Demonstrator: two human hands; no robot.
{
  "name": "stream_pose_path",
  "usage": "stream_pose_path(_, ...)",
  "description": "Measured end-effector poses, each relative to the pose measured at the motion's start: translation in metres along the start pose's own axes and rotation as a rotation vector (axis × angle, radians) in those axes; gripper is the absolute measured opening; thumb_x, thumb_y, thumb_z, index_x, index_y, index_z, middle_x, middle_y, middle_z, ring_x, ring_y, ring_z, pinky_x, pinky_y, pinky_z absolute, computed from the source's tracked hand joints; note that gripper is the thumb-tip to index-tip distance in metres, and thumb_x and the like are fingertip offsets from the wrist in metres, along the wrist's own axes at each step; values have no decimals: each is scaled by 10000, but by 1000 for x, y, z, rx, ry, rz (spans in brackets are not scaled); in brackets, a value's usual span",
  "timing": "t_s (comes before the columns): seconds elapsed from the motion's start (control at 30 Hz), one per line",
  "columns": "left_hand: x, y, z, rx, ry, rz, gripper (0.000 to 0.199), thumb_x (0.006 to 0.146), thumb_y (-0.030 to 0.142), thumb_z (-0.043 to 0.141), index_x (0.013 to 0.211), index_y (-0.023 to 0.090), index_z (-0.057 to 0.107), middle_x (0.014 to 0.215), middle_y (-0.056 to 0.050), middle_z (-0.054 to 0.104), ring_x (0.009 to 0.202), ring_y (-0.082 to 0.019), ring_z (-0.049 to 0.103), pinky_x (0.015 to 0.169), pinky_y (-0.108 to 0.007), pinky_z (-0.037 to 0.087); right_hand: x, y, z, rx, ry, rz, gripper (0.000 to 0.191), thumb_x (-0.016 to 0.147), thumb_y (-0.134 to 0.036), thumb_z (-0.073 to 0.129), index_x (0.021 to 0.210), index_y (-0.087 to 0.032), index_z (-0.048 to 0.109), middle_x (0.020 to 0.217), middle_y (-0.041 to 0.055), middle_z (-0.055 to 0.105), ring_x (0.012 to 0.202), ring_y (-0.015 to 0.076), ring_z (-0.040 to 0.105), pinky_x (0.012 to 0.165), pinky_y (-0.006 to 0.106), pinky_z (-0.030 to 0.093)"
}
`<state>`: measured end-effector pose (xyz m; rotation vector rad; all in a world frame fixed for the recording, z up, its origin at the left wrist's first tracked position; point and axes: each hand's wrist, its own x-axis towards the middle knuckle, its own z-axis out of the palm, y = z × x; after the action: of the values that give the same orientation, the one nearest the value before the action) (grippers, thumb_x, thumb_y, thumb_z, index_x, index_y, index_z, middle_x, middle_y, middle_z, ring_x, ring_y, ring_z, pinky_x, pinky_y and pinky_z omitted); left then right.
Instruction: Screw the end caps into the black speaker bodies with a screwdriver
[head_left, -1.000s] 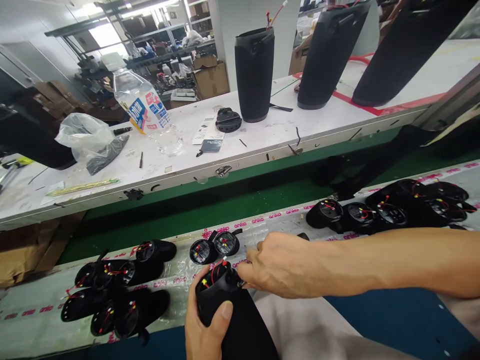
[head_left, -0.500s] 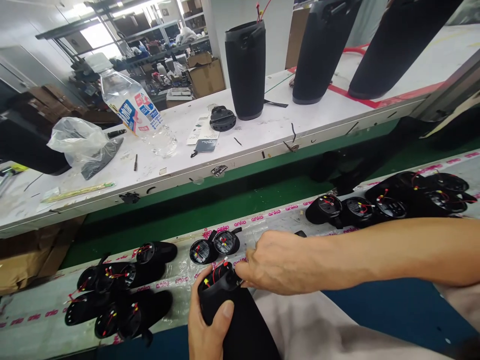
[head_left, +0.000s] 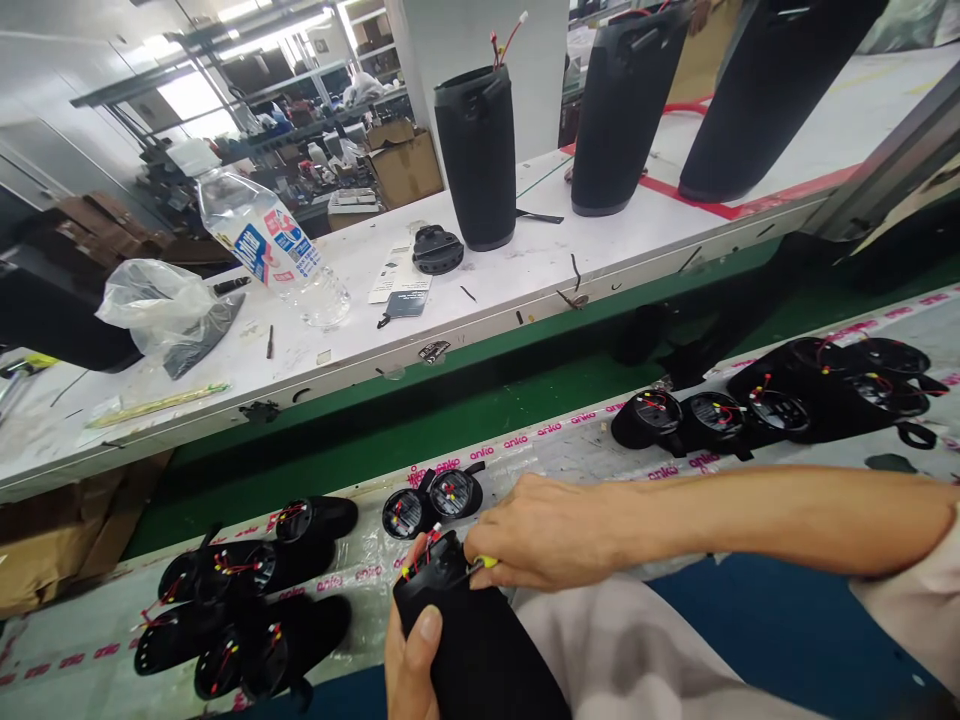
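Note:
My left hand [head_left: 417,650] is wrapped round a black fabric-covered speaker housing [head_left: 487,650], tilted with its open end away from me. Red wires with small connectors [head_left: 433,540] stick out of that end. My right hand [head_left: 536,535] grips a small yellow-handled screwdriver [head_left: 486,563]. Its thin shaft reaches the moulded collar near the housing's rim; the fingers hide part of the tool, and I cannot make out what the tip touches.
Wired housings lie on the plastic-covered lower surface: a left group [head_left: 247,600], a middle pair [head_left: 454,492] and a right row [head_left: 716,412]. Along the white bench [head_left: 352,345] stand a water bottle [head_left: 266,235], a black end cap [head_left: 437,250] and upright housings [head_left: 480,160].
My right hand has shifted slightly, and the yellow screwdriver handle now shows beneath its fingers. The held housing has turned a little, showing less of its open end.

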<state>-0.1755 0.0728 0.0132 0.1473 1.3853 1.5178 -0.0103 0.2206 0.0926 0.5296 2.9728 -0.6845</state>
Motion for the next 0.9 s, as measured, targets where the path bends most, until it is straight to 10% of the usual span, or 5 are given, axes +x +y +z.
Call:
stream_pose_path(0.5, 10, 3, -27, 217, 79, 106, 973, 630, 593, 1028, 1461, 222, 681, 1248, -110, 840, 1212, -370, 787, 947, -356, 654, -15, -30, 23, 94, 156, 146, 226, 1156, -375, 496, 1044, -207, 599, 667, -51, 486, 513, 156, 382, 562, 333, 217)
stream_pose_path(0.9, 8, 1, -25, 452, 199, 249, 894, 690, 661, 942, 1446, 255, 692, 1318, -127, 793, 1265, -431, 745, 1077, -529, 614, -17, -43, 10, 51, 72, 193, 159, 1133, -288, 507, 1024, -207, 588, 717, -19, 561, 546, 169, 429, 563, 340, 233)
